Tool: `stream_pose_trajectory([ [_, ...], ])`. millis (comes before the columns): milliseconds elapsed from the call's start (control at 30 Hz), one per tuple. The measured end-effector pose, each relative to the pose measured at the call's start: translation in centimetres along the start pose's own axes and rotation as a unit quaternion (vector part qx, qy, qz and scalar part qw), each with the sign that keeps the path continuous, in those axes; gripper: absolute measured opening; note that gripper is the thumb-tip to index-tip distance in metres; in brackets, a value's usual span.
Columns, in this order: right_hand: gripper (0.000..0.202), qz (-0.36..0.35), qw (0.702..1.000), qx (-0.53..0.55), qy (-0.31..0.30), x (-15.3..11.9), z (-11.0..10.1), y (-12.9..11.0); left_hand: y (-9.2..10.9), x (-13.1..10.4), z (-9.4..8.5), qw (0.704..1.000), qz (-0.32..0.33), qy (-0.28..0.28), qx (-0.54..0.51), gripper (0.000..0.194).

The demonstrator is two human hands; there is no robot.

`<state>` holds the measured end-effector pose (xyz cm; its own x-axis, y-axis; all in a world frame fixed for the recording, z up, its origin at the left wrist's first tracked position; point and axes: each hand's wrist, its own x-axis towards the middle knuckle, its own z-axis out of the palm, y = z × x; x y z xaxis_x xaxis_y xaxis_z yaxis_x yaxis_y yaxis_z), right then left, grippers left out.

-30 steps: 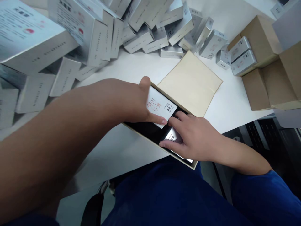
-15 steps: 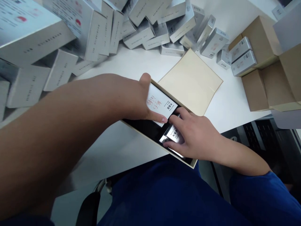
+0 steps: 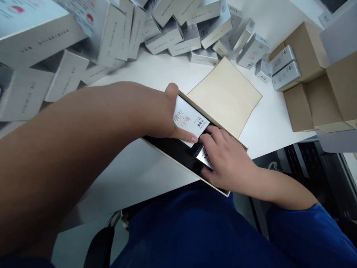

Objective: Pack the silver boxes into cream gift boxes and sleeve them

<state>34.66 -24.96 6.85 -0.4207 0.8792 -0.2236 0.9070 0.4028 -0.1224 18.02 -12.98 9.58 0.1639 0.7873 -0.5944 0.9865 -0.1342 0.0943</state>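
Observation:
A long cream gift box (image 3: 178, 162) with a black inside lies open at a slant on the table's front edge. Inside it, against the far wall, sits a white tea box (image 3: 189, 121) with red and black print. My left hand (image 3: 164, 117) is closed around this white box, one digit at the far rim and another along its near side. My right hand (image 3: 228, 156) reaches into the right end, fingers wrapped round a silver tea box (image 3: 204, 157) with black print. Most of the silver box is hidden under that hand.
The cream lid flap (image 3: 227, 95) lies flat behind the gift box. Silver-white cartons (image 3: 164, 37) are heaped along the back and left of the table (image 3: 119, 175). At right stands an open brown carton (image 3: 312, 48) beside several small boxes (image 3: 286, 75).
My right hand has shifted the silver box towards the far wall, and more black interior shows on its near side. My left hand keeps its place on the white box.

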Motion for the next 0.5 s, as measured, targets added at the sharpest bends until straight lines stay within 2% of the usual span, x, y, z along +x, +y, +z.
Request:
stream_pose_trajectory([
  [133, 0.042, -0.066, 0.995, -0.023, 0.067, -0.7, 0.9, 0.9, 0.0, 0.3, 0.2, 1.0, -0.006, 0.016, -0.024, 0.143],
  [267, 0.057, -0.098, 0.992, -0.028, 0.075, -1.0, 0.8, 1.9, 0.0, 0.4, 0.3, 0.999, -0.013, 0.022, -0.02, 0.145],
  [433, 0.061, -0.154, 0.984, 0.046, 0.077, -1.4, -1.7, 3.0, -1.1, 1.9, 1.3, 0.997, 0.0, 0.058, -0.06, 0.15],
  [500, 0.056, -0.153, 0.979, 0.079, 0.109, -1.2, -3.1, 4.6, -2.2, 3.3, 2.1, 0.988, 0.035, 0.091, -0.12, 0.14],
])
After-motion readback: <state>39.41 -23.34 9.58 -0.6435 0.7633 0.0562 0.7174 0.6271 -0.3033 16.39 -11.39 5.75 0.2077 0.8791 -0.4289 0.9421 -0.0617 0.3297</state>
